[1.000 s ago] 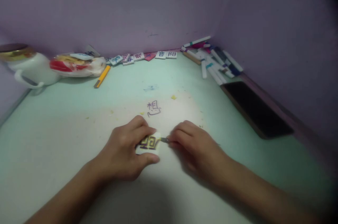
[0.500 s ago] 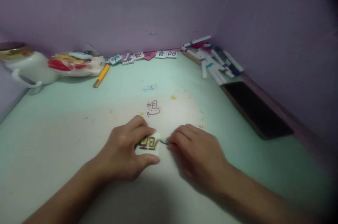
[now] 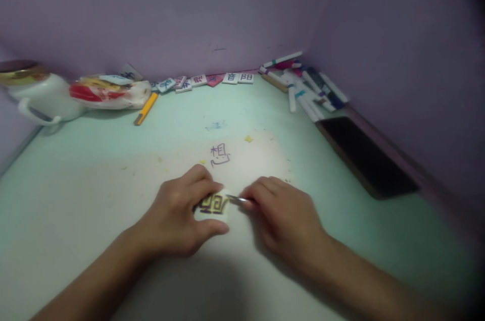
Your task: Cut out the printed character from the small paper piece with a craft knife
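My left hand (image 3: 184,215) grips a small white block (image 3: 212,216) between thumb and fingers, flat against the tabletop. Its top face carries an angular character in dark purple lines with yellow between them; the left part is covered by my fingers. In my right hand (image 3: 284,212) is a slim silver carving blade (image 3: 237,199), pinched near its front, with the tip at the block's upper right edge. Most of that tool is hidden in the hand. Just beyond the block, a purple character (image 3: 220,154) is written on the table.
Yellow crumbs (image 3: 248,139) dot the pale table (image 3: 94,200). Along the wall lie tiles with characters (image 3: 230,78), a yellow cutter (image 3: 146,108) and a plastic bag (image 3: 109,93). A white mug (image 3: 49,94) stands left; several markers (image 3: 303,99) and a phone (image 3: 366,157) lie right.
The blade's tip has shifted slightly up and left to the block's edge, and more of its metal shows. My left hand and the block stay nearly where they were.
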Motion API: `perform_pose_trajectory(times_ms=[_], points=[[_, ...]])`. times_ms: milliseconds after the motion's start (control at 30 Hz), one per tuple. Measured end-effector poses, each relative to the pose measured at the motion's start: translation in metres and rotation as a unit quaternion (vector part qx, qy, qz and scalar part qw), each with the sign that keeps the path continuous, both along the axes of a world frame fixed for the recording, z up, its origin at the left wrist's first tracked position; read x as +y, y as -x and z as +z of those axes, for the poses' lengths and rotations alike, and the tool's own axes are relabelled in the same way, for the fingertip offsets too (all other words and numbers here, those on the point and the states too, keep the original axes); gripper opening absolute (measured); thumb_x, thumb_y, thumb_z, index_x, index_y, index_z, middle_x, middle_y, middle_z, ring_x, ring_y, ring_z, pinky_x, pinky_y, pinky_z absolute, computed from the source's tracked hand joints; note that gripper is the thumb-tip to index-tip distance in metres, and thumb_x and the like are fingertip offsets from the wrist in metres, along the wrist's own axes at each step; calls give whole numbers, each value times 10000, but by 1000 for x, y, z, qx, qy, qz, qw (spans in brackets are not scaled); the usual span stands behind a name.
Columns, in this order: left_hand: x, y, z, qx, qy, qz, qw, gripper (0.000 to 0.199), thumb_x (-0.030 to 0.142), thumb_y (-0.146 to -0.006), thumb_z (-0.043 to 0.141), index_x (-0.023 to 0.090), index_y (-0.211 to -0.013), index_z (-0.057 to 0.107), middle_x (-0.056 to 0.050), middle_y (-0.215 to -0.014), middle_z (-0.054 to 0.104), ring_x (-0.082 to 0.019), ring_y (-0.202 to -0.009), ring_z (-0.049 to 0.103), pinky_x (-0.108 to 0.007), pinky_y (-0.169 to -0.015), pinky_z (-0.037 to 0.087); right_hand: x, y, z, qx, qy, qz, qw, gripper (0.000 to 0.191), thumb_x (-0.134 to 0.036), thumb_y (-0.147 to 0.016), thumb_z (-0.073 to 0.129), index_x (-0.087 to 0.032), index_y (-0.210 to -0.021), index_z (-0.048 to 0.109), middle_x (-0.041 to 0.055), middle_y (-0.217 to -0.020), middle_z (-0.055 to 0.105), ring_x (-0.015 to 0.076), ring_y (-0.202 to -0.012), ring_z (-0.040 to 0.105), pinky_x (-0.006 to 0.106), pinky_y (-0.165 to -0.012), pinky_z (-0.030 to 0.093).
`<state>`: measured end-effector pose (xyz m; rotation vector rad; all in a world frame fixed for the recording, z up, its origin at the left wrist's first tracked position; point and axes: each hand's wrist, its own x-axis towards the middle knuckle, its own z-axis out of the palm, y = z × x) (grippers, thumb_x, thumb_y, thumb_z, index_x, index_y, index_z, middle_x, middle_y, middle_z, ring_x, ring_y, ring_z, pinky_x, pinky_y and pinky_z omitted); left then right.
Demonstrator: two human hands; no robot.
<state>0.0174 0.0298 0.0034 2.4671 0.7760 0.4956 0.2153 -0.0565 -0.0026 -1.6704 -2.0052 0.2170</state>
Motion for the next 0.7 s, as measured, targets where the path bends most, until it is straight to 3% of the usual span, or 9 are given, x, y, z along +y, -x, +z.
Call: perform_pose_trajectory(times_ms=[100,367,700], points=[[0,-1,1,0,-1,-1,1000,323,363,-755,698,199,-1029,648,-25,-965,587,-165,-795,604,-289,-696,506,-4,-1,-3,40,-19,-37,998,180,-199,-925,483,-171,-859,649,52,-772,673,185,-618,601,298,-533,396],[-3,-1,5,27,-22,-22,999,399,233,-733,626,215,-1132,625,-53,-1126,598,-205,-952,626,-309,-820,513,-8,-6,-3,61,-56,-7,997,114,-162,-893,570,-152,-887,683,66,-827,687,204,-733,638,300,-600,468],[-3,0,4,25,-31,-21,999,441,205,-712,573,198,-1150,617,-74,-1182,579,-236,-1054,590,-359,-889,502,-6,-7,-2,50,-41,4,998,127,-152,-878,592,-161,-888,718,56,-813,702,198,-733,642,296,-598,469]])
